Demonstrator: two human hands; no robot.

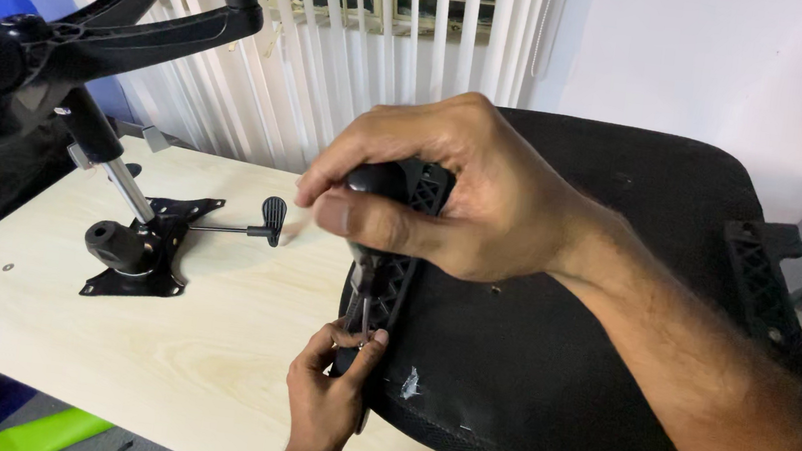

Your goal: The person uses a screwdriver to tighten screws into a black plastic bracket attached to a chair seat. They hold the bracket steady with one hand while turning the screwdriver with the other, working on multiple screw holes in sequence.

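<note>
My right hand is closed around the black handle of a screwdriver that points down at a black ribbed armrest bracket on the upturned black chair seat. My left hand pinches the screwdriver's metal tip at the bracket's lower end, where a small screw is barely visible. The seat lies on a light wooden table.
A black seat-tilt mechanism with a lever lies on the table at left, joined to a gas cylinder and the wheeled chair base above it. A second armrest bracket sits on the seat's right side. A small washer lies near the table's left edge.
</note>
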